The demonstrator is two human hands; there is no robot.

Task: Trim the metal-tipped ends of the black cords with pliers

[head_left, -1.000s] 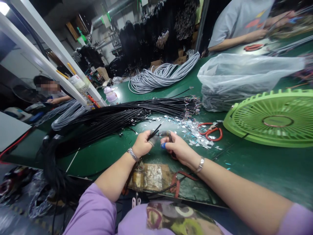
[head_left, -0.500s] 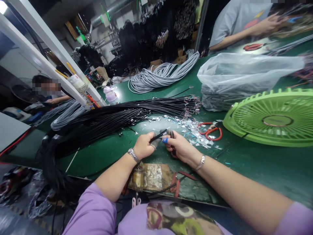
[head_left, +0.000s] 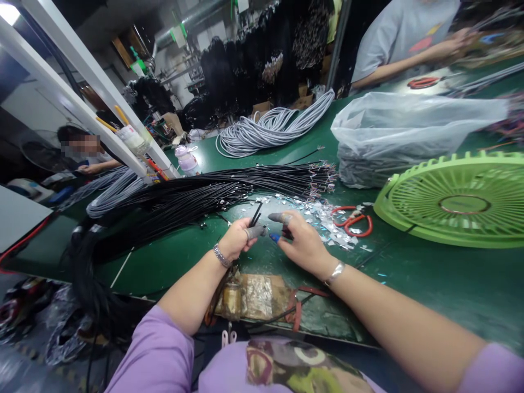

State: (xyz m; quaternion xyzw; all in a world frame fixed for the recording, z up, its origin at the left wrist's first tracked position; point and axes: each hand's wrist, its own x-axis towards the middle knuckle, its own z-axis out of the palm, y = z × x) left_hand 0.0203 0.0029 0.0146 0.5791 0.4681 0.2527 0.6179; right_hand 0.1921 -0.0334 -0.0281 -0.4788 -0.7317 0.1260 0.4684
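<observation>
My left hand is closed around a few thin black cables whose ends stick up past my grey-taped thumb. Beside it, my right hand is closed on a small dark tool, its taped forefinger raised and a blue cap on the thumb. The two hands sit a short gap apart above the green table. A long bundle of black cables with stripped coloured ends lies just beyond them. Silver foil scraps are scattered past my right hand.
Red-handled cutters lie among the scraps. A green fan grille and a clear plastic bag of cables are at right. Grey cable coils lie farther back. A person in a grey shirt works at far right; another sits at left.
My hands have drawn slightly apart. The cable ends in my left hand have tipped from slanting toward my right hand to pointing upward, and my right forefinger has lifted.
</observation>
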